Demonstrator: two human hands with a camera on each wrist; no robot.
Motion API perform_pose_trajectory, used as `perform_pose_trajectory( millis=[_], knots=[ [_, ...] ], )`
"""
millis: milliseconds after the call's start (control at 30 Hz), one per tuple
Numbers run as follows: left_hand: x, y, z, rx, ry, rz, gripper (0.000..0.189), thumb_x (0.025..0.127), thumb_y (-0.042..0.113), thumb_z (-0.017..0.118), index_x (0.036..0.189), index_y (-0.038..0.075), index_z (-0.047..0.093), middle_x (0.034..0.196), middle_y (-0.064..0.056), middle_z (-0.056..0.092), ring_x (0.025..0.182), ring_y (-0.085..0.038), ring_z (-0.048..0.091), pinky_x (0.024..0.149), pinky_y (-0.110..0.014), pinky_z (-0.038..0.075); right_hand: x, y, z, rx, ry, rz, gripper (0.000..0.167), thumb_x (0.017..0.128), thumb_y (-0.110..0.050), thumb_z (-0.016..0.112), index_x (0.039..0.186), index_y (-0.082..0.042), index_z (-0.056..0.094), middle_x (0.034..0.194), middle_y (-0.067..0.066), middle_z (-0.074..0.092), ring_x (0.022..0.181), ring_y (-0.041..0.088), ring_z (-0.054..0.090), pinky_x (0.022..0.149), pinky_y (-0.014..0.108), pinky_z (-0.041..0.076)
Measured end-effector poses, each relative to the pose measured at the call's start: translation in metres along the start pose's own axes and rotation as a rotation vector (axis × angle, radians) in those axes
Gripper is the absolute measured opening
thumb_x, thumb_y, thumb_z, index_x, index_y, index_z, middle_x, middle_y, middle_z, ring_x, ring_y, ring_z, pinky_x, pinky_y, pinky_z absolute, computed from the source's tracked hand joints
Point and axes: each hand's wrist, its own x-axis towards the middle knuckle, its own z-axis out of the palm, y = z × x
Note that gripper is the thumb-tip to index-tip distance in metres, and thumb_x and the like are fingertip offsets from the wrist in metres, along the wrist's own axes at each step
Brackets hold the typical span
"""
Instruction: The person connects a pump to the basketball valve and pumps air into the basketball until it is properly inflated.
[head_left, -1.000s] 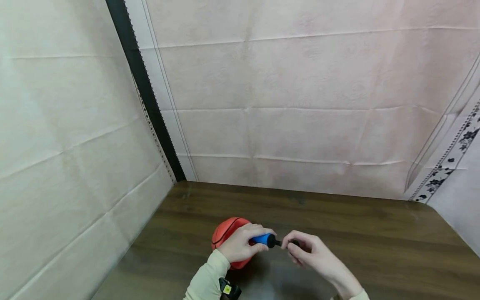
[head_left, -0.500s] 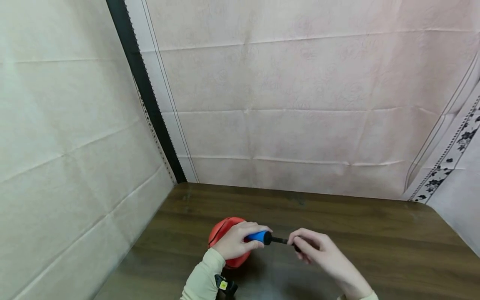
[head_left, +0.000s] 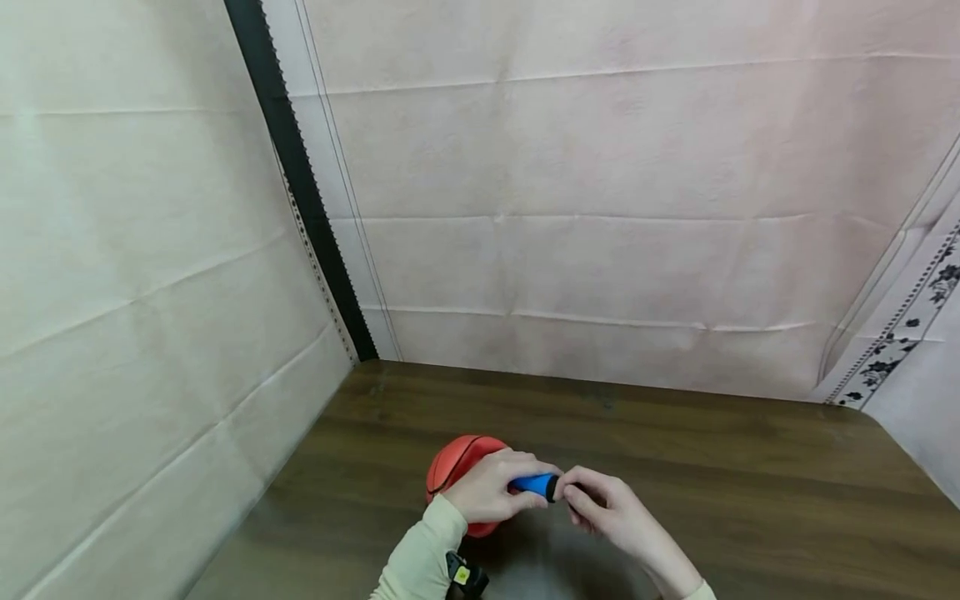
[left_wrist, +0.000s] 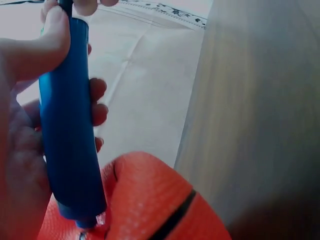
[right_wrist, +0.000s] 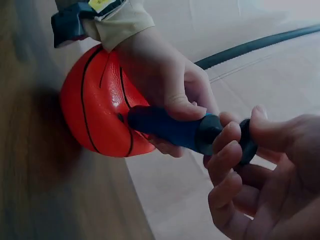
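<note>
Evidently, an inward stroke has just been made on the blue pump (head_left: pixel 534 484): half a second earlier, a length of black rod (left_wrist: pixel 65 6) was seen bared between the collar (right_wrist: pixel 206 135) and the right grip (head_left: pixel 611 507), whereas the right grip is now found close up against the collar, with hardly any rod shown in the head view. The black handle (right_wrist: pixel 248 145) is pinched between the thumb and fingers of the right grip, while the barrel is clasped by the curled fingers and thumb of the left grip (head_left: pixel 486 490). The pump's far end is set against the red ball (head_left: pixel 453 463), which is located just beyond the left grip, at the counter (head_left: pixel 712 475); whether its full weight is borne there cannot be confirmed. In the left wrist view, a fold is noted in the ball's skin beside the nozzle (left_wrist: pixel 86 223). From this, the ball is judged to be underfilled, and the shortened rod is taken to mean that one push is at or near its end, with air presumably driven toward the ball. A sound seal could not be verified, the joint being mostly hidden. Slippage of the nozzle under pressure is considered the chief risk.
</note>
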Motion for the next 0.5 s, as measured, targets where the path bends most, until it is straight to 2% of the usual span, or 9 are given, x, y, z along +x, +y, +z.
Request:
perform_pose_trajectory(
  millis=[133, 267, 400, 500],
  knots=[
    [-0.003, -0.007, 0.0, -0.105, 0.006, 0.032, 0.037, 0.092, 0.031, 0.065, 0.127, 0.021, 0.063, 0.111, 0.003, 0.069, 0.092, -0.002, 0.058, 0.085, -0.018, 0.047, -0.001, -0.005, 0.001, -0.038, 0.008, 0.059, 0.019, 0.102, -0.017, 0.048, 0.104, -0.002, 0.06, 0.07, 0.016, 0.052, 0.055, 0.004, 0.047, 0.048, 0.026, 0.043],
    [-0.008, -0.017, -0.002, -0.236, 0.028, -0.015, 0.037, 0.092, 0.027, 0.067, 0.127, 0.019, 0.063, 0.118, 0.001, 0.068, 0.098, -0.003, 0.06, 0.087, -0.022, 0.05, -0.007, -0.021, -0.006, -0.023, 0.015, 0.108, 0.021, 0.102, -0.022, 0.05, 0.106, -0.004, 0.06, 0.072, 0.004, 0.053, 0.06, 0.007, 0.05, 0.053, 0.028, 0.045],
    [-0.012, -0.023, -0.005, -0.309, 0.052, -0.077, 0.036, 0.092, 0.028, 0.066, 0.127, 0.02, 0.064, 0.117, 0.002, 0.069, 0.097, -0.003, 0.061, 0.086, -0.023, 0.051, -0.017, -0.034, -0.018, 0.015, 0.034, 0.068, 0.02, 0.103, -0.016, 0.045, 0.104, -0.002, 0.059, 0.069, 0.009, 0.048, 0.058, 0.016, 0.047, 0.048, 0.03, 0.042],
    [-0.014, -0.025, -0.006, -0.348, 0.043, -0.105, 0.036, 0.092, 0.03, 0.066, 0.127, 0.02, 0.064, 0.118, 0.002, 0.068, 0.098, -0.003, 0.062, 0.087, -0.024, 0.051, -0.022, -0.039, -0.025, 0.029, 0.015, 0.021, 0.017, 0.103, -0.01, 0.043, 0.103, -0.003, 0.058, 0.07, 0.015, 0.045, 0.059, 0.021, 0.044, 0.046, 0.032, 0.038]
  ],
)
